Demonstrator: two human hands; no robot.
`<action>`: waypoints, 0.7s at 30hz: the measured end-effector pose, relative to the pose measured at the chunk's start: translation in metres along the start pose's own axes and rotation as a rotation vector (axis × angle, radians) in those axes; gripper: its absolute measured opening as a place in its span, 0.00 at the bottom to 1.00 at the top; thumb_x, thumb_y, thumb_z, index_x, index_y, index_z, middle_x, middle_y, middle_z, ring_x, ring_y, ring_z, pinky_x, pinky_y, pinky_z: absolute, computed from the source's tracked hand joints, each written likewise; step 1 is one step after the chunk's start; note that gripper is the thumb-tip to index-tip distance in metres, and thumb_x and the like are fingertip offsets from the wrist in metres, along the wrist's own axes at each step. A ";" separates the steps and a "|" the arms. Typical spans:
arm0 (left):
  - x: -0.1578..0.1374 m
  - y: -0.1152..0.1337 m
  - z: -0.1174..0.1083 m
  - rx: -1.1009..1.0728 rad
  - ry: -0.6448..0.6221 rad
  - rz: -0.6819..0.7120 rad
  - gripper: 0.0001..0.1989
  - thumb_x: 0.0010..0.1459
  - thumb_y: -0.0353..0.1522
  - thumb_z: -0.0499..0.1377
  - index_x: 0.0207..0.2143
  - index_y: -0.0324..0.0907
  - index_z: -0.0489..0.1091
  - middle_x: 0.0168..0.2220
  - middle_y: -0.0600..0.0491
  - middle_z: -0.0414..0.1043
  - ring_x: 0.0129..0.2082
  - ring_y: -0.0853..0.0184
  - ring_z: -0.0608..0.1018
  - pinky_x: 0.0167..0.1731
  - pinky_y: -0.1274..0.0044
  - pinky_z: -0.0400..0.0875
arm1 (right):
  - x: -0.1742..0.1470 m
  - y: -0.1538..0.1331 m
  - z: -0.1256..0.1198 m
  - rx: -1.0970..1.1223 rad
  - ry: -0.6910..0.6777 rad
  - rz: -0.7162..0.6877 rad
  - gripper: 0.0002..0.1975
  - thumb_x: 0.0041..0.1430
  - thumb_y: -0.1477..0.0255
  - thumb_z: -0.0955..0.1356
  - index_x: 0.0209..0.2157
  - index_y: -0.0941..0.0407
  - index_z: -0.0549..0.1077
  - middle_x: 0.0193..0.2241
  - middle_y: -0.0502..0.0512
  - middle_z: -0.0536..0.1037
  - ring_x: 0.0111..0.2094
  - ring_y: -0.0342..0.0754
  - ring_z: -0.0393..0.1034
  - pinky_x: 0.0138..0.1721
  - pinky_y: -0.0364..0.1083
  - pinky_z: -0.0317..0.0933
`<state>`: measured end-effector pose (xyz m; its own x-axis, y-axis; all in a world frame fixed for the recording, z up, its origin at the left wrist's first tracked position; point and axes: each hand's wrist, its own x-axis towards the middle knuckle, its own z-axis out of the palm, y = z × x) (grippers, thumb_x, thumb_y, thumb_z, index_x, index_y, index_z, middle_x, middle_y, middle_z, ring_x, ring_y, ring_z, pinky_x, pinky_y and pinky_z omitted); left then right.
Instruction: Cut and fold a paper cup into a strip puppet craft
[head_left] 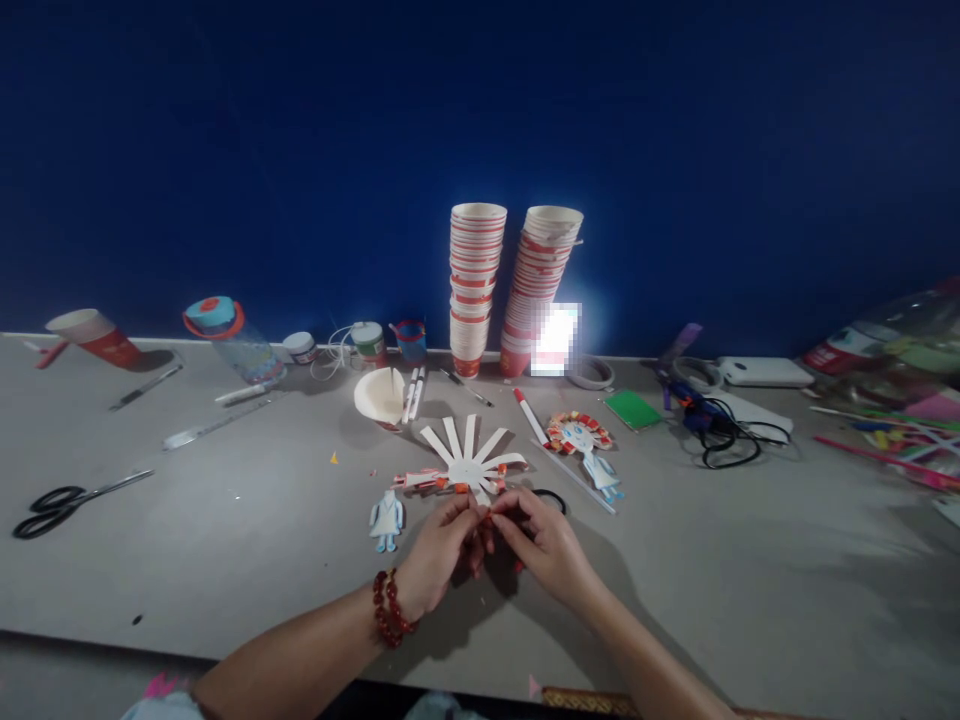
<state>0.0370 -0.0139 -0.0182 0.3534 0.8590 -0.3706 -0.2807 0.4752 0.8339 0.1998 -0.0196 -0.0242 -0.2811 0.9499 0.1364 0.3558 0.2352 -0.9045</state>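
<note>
The wall (pixel 315 150) fills the top of the frame, and the table (pixel 750 590) spreads across the middle and bottom. Against the wall, at upper centre, stand the left stack (pixel 470 290) and the right stack (pixel 534 275) of paper cups, the right one leaning.

Your cut cup (pixel 463 474) lies splayed at the centre of the frame, just below the stacks. It is a round fan with no single long axis. The flat white strips (pixel 470 438) point to the top of the frame, while the coloured, creased ones sit at its left and right.

Your left hand (pixel 446 550) and right hand (pixel 544 545) meet at the cup's near edge, thumbs and forefingers pinched narrow on the near strip (pixel 482 497); your other fingers are too hidden to tell. This strip points to the bottom of the frame, its long axis close to vertical. To crease it well, steady its root with one hand, keep each fold square to that axis, and press without tugging, since the paper could tear where it joins the base.

Smaller paper figures lie either side: a body (pixel 387 520) at lower left of centre, a doll (pixel 589 450) right of centre.
</note>
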 end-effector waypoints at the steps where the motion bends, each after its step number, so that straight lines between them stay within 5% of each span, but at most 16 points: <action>1: 0.000 0.000 -0.001 -0.006 -0.003 -0.003 0.14 0.52 0.43 0.62 0.26 0.43 0.66 0.19 0.57 0.69 0.12 0.74 0.63 0.13 0.80 0.56 | 0.000 -0.001 -0.002 -0.025 -0.015 -0.022 0.06 0.67 0.68 0.63 0.37 0.53 0.70 0.29 0.51 0.76 0.32 0.49 0.71 0.32 0.45 0.64; 9: -0.001 -0.001 -0.002 0.004 -0.051 -0.020 0.13 0.54 0.42 0.60 0.28 0.42 0.67 0.20 0.57 0.68 0.12 0.75 0.63 0.12 0.80 0.55 | 0.002 -0.002 -0.008 -0.257 -0.045 -0.213 0.08 0.68 0.71 0.60 0.38 0.53 0.70 0.35 0.55 0.76 0.39 0.51 0.70 0.41 0.47 0.62; 21: -0.001 -0.002 0.001 0.078 0.004 0.056 0.18 0.54 0.47 0.60 0.27 0.42 0.64 0.20 0.58 0.67 0.13 0.75 0.63 0.13 0.80 0.53 | 0.003 -0.004 0.001 -0.166 0.025 -0.070 0.11 0.69 0.69 0.59 0.33 0.54 0.67 0.28 0.53 0.73 0.32 0.49 0.69 0.34 0.44 0.62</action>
<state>0.0385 -0.0164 -0.0191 0.3354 0.8845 -0.3244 -0.2290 0.4105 0.8826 0.1971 -0.0182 -0.0204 -0.2884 0.9345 0.2086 0.4788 0.3295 -0.8138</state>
